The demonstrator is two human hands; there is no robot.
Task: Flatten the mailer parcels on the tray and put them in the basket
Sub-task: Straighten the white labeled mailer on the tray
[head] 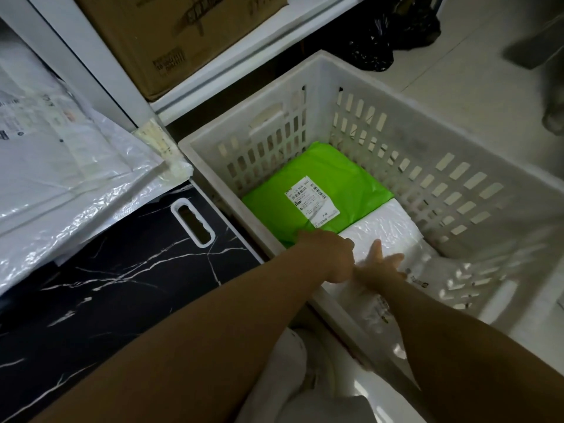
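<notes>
Looking down, we see a white slatted plastic basket [381, 123] standing on a pale tiled floor [476, 65], beside a black marble-patterned tray with a white-rimmed handle slot [146, 270]. Inside the basket lies a bright green plastic mailer parcel with a white shipping label [332, 184], flat on the bottom; a white glossy mailer parcel [393, 230] lies just beside it, overlapping its near edge. Our left hand [329, 254] is curled at the green parcel's near edge; whether it grips anything we cannot tell. Our right hand [381, 264] rests on the white parcel with fingers spread. More white mailer parcels [70, 166] lie heaped over the tray's far end. A brown cardboard box [171, 35] sits on a white shelf [232, 71]; a black plastic bag [393, 29] lies behind the basket.
</notes>
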